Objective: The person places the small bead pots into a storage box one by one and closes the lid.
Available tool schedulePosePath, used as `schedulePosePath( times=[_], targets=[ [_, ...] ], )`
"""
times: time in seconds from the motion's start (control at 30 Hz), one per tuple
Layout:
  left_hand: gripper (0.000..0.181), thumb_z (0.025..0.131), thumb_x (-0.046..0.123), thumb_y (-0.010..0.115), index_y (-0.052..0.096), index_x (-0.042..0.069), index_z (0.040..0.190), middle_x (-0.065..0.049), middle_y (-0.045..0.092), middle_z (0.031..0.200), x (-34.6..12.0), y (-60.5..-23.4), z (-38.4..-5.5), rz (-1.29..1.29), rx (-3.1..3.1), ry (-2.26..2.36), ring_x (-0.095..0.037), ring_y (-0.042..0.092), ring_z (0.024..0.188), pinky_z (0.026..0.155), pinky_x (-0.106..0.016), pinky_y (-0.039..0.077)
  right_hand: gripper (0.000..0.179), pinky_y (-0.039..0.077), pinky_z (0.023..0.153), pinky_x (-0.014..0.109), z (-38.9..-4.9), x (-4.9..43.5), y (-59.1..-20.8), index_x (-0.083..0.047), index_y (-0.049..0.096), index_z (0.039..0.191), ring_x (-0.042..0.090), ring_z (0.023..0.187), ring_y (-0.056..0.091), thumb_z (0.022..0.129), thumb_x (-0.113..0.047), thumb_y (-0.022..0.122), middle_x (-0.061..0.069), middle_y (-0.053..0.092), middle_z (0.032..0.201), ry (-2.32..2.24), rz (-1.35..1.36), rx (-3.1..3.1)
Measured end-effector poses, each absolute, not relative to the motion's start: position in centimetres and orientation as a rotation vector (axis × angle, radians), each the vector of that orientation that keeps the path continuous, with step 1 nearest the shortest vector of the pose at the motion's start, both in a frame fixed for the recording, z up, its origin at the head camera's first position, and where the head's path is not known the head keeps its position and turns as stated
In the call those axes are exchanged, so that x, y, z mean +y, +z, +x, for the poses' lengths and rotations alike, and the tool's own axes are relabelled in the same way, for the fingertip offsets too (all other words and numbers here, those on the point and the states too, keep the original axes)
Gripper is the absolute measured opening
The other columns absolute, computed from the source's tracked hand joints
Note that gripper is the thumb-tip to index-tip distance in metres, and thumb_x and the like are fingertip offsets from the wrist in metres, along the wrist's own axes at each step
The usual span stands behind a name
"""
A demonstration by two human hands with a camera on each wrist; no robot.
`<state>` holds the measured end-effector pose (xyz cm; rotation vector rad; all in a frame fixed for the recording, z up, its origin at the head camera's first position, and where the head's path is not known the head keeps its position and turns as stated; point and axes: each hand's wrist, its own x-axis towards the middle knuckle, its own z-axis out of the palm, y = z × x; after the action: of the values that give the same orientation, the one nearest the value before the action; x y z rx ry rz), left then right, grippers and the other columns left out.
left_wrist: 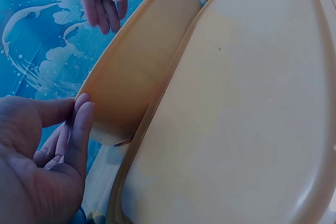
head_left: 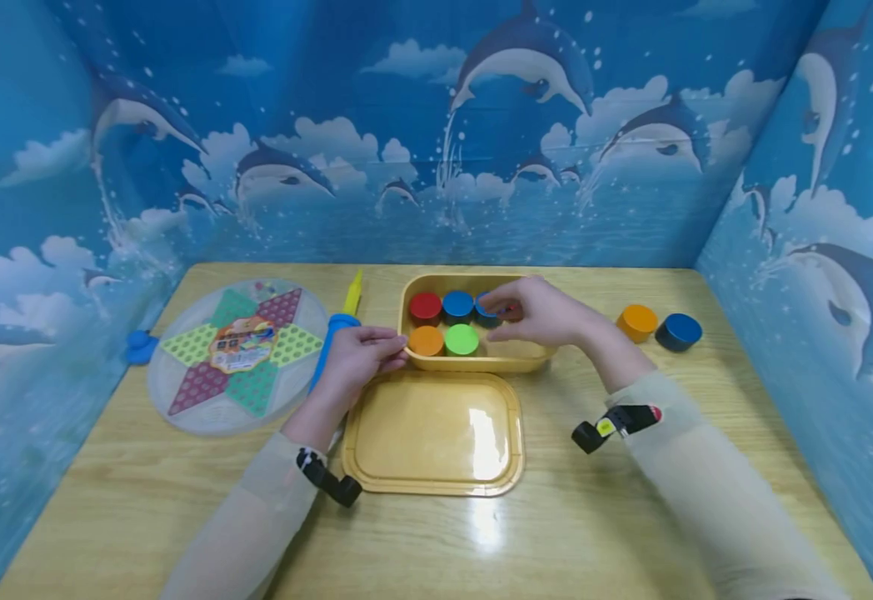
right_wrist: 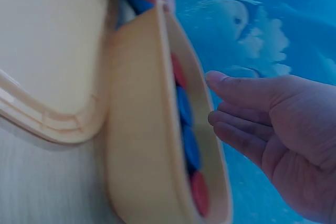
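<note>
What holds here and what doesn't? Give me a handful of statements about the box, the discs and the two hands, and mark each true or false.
1. The yellow box holds a red, a blue, an orange and a green disc among others. True.
2. The lid sits closed on the box. False: it lies flat on the table in front of the box.
3. The left hand rests against the box's left end. True.
4. The right hand hangs over the star game board. False: it is over the box, fingers at the discs in the back row.
5. An orange disc and a dark blue disc lie on the table right of the box. True.
</note>
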<state>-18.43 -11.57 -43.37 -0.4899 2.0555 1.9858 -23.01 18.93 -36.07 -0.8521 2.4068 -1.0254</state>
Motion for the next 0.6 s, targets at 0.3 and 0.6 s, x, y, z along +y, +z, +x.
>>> schedulePosePath(
  times=[0.3,0.6],
  targets=[
    [0.028,0.100,0.009,0.076,0.071,-0.002,0.125,-0.019,0.075,0.108,-11.6,-43.5,-18.5,-0.487,2.061,1.977,-0.024,0.078,0.089,0.080,-0.034,0.067,0.049,0.054,0.108,0.053,-22.2,24.5,-33.1,-0.002,0.066,0.140,0.035,0.128,0.063,0.096,-0.015,0.082,0.016,0.066,0.139,-1.007,-0.756,2.672],
    [0.030,0.100,0.009,0.076,0.070,-0.003,0.126,-0.020,0.075,0.110,-11.7,-43.3,-18.4,-0.472,2.037,1.999,-0.024,0.078,0.089,0.081,-0.035,0.067,0.059,0.047,0.111,0.063,-22.6,31.1,-32.6,0.000,0.060,0.147,0.044,0.134,0.055,0.099,-0.029,0.079,0.025,0.059,0.146,-0.861,-0.501,2.778]
  ],
)
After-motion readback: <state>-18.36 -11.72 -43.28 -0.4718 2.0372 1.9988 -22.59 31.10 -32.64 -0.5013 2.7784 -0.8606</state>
